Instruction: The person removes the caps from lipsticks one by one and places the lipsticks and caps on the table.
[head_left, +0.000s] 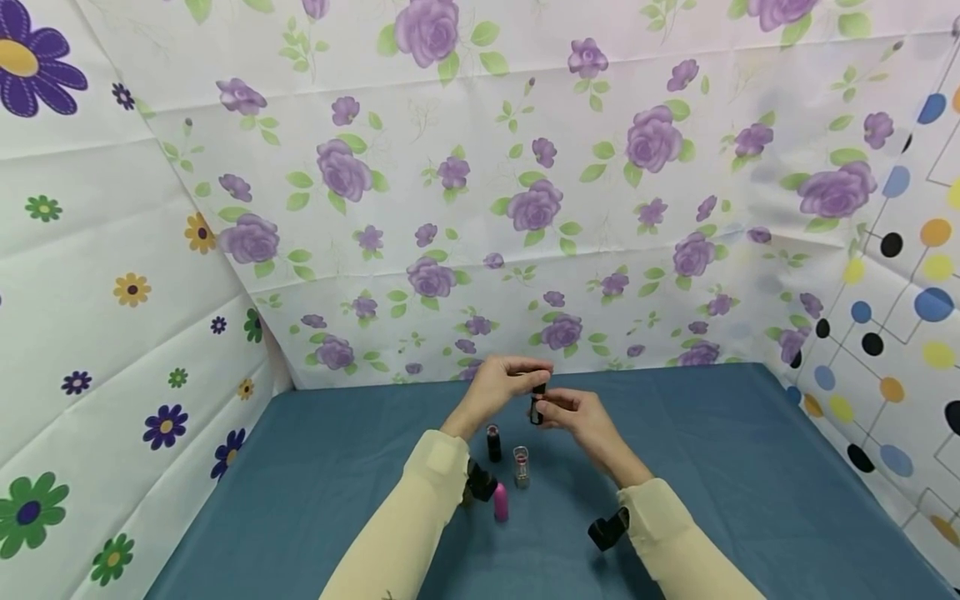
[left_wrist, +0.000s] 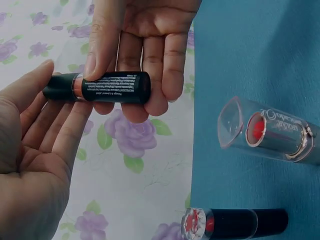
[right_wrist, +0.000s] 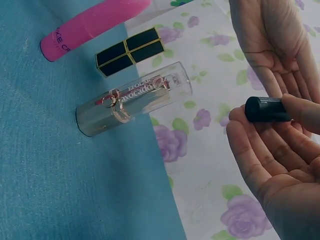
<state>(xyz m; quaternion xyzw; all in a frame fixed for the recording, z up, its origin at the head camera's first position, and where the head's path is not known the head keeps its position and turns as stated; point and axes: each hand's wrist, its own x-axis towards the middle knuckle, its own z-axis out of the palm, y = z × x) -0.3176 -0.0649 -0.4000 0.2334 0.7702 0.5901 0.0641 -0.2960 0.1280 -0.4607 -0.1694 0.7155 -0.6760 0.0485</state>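
Observation:
Held upright between both hands above the far part of the table is a dark lipstick tube [head_left: 537, 410]. My left hand [head_left: 495, 390] pinches its upper end from above. Lower down, my right hand [head_left: 576, 415] grips the wider part between thumb and fingers. In the left wrist view, small white print covers the dark tube [left_wrist: 117, 89], and a silver and orange-red band shows between its two parts. The right wrist view shows only its dark bottom end [right_wrist: 266, 109], the rest hidden by the fingers.
On the blue cloth [head_left: 337, 492] below the hands stand a black lipstick with a faceted clear top [left_wrist: 235, 223], a clear-capped lipstick [head_left: 521, 468], a bright pink tube [head_left: 501, 502] and a black gold-edged lipstick [right_wrist: 130, 51]. Flower-patterned sheets [head_left: 465, 225] hang behind.

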